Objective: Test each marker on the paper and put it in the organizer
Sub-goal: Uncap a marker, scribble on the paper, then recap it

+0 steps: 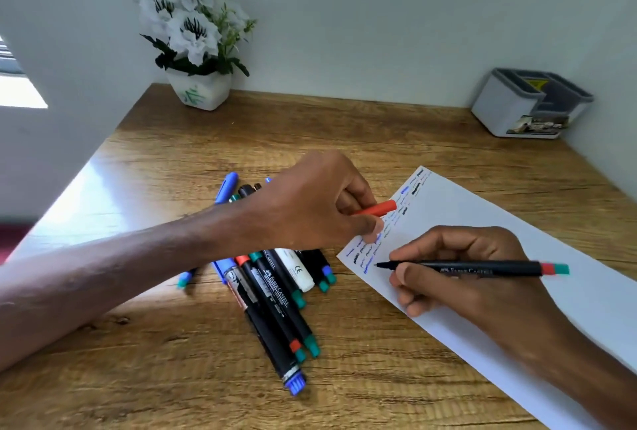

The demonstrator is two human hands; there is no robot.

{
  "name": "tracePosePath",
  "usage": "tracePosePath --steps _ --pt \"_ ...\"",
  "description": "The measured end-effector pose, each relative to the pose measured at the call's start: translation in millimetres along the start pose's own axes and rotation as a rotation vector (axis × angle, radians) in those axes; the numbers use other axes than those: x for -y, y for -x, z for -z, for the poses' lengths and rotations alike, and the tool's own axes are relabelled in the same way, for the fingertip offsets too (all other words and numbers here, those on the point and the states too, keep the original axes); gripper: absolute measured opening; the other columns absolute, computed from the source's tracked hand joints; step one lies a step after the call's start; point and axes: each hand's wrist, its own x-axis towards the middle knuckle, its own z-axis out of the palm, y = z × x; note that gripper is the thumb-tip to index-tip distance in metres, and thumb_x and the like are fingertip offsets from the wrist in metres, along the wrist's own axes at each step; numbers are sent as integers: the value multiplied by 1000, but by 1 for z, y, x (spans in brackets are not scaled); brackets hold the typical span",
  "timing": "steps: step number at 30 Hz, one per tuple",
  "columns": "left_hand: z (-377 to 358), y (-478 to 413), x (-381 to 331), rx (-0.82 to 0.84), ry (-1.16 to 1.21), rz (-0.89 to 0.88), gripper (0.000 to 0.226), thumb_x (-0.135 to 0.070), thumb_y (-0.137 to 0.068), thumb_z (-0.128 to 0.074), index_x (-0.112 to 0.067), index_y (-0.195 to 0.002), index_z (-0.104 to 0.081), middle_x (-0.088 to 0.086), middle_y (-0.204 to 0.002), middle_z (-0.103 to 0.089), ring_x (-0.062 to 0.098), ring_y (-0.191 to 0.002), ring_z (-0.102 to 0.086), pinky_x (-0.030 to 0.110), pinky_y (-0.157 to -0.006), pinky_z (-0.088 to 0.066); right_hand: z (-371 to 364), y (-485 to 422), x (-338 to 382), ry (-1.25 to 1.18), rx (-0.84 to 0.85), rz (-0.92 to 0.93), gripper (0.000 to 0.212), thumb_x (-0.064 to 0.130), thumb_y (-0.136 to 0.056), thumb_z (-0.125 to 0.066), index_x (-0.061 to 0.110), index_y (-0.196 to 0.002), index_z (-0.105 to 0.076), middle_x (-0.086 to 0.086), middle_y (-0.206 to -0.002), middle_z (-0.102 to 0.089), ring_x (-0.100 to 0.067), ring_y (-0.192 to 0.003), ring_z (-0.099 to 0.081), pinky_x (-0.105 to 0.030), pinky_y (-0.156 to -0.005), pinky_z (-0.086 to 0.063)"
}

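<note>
My right hand [458,274] grips a black uncapped marker [482,268] with a red and green end, its tip resting on the left edge of the white paper [517,247]. Small scribbles in blue and black line that edge. My left hand [317,202] holds the marker's red cap [375,208] just above the paper's left side. A pile of several markers [275,292], black, blue and white, lies on the desk under my left forearm. The grey organizer [527,102] stands at the back right corner, away from both hands.
A white pot of white artificial flowers [196,50] stands at the back left of the wooden desk [172,378]. Walls close the desk at the back and at the right. The desk's left edge runs diagonally by a bright glare patch.
</note>
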Motion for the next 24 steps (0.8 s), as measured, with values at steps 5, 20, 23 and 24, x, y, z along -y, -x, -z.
tracePosePath --steps 5,20,23,24 --pt "0 1 -1 -4 -31 -3 20 -26 -90 -79 -14 -106 -80 -8 -88 -81 -12 -46 -59 1 -40 -32 -6 -15 -7 201 5 230 10 -1 -73 -74 8 -68 -74 1 -53 -67 -8 -41 -59 -18 -48 -47" --pt "1 3 2 -23 -55 -35 20 -27 -89 -80 -15 -105 -80 -9 -87 -81 -14 -51 -62 0 -41 -33 -10 -16 -16 319 19 403 6 14 -71 -73 9 -66 -73 1 -56 -66 -13 -48 -58 -17 -48 -43" --pt "1 3 3 -20 -54 -44 21 -27 -89 -80 -15 -106 -80 -9 -87 -81 -14 -53 -63 0 -41 -34 -11 -16 -16 324 21 393 5 9 -70 -74 9 -66 -73 3 -56 -65 -9 -48 -57 -14 -49 -41" --pt "0 2 3 -20 -53 -45 21 -26 -89 -80 -14 -106 -80 -8 -87 -81 -14 -52 -63 0 -42 -34 -11 -17 -17 331 18 392 5 5 -70 -74 9 -65 -73 3 -55 -65 -8 -47 -56 -13 -49 -40"
